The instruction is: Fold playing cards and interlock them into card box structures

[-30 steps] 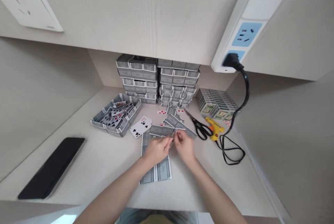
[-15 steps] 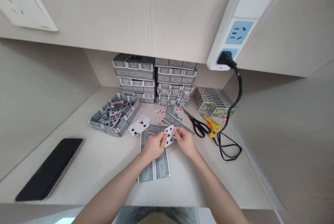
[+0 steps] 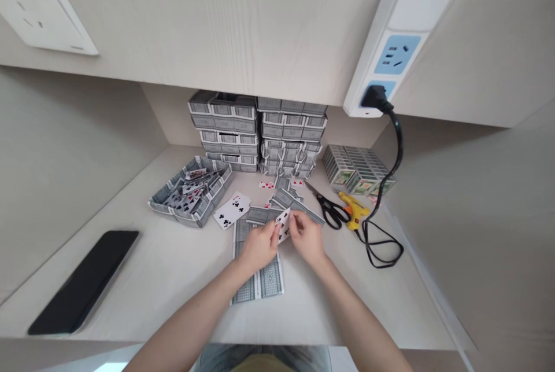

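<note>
A white playing card with black club marks (image 3: 284, 225) is pinched between my two hands, tilted above the desk. My left hand (image 3: 260, 246) grips its left edge, and my right hand (image 3: 307, 235) has thumb and fingers closed on its right edge. Joined cards with grey patterned backs (image 3: 269, 280) lie flat below my left hand. More grey-backed strips (image 3: 297, 203) lie just beyond the hands. Left of them, a few loose cards (image 3: 232, 210) rest face up on the desk.
A card-built tray (image 3: 197, 218) holds loose cards. Stacked card boxes (image 3: 229, 123) stand at the back. Black scissors (image 3: 333, 212), a yellow glue gun (image 3: 355, 210) with a black cord and packed decks (image 3: 358, 169) are on the right; a black phone (image 3: 84, 282) lies left.
The held card has turned, so its face shows narrower. My left hand has shifted slightly right, closer to my right hand, and both still hold the card.
</note>
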Tool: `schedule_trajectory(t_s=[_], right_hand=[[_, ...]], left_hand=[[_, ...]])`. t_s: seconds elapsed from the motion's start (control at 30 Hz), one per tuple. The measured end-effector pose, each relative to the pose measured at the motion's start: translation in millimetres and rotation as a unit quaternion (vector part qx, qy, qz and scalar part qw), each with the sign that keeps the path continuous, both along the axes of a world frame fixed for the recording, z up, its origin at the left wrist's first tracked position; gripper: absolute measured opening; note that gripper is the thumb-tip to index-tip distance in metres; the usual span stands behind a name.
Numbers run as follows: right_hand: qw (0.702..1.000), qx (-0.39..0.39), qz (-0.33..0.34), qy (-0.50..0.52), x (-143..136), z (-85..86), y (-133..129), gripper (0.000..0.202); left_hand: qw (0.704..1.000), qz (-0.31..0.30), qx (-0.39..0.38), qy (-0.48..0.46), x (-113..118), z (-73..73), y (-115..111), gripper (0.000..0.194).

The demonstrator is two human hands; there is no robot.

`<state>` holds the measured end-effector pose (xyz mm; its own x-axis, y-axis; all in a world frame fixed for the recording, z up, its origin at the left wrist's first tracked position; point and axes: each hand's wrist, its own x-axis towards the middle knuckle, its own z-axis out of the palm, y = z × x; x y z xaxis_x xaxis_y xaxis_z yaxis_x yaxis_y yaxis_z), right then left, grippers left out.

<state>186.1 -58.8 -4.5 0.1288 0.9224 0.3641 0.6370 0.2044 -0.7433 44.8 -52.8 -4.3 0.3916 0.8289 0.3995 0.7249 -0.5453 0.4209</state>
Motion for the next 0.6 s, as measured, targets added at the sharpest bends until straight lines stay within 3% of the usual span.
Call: schedule_trajectory(t_s=[0.1, 0.23, 0.33, 0.47, 0.53, 0.6], right_hand=[[0.996, -0.01, 0.051, 0.078, 7.4, 4.0, 3.4, 0.024], [0.997, -0.004, 0.063, 0.039, 11.2, 3.8, 5.2, 0.022], [0.998, 0.005, 0.041, -0.055, 7.5, 0.7, 2.6, 0.021], [0.972, 0.025, -0.02, -0.233, -0.5, -1.5, -1.8, 0.022], [0.974, 0.034, -0.035, -0.22, -1.9, -0.5, -1.7, 0.023], [0.99, 0.031, -0.02, -0.133, -0.2, 1.7, 0.1, 0.022]], left_hand=[[0.999, 0.039, 0.007, -0.015, -0.2, 1.4, 1.7, 0.027], [0.998, 0.058, 0.005, -0.021, 0.7, 1.3, 1.7, 0.028], [0.999, 0.045, -0.013, -0.015, 2.8, -1.3, -1.0, 0.027], [0.999, 0.021, -0.029, -0.01, 6.3, -3.8, -3.8, 0.026], [0.999, 0.031, -0.019, -0.011, 6.5, -2.8, -3.1, 0.026], [0.998, 0.053, -0.008, -0.02, 5.3, -0.7, -1.0, 0.028]])
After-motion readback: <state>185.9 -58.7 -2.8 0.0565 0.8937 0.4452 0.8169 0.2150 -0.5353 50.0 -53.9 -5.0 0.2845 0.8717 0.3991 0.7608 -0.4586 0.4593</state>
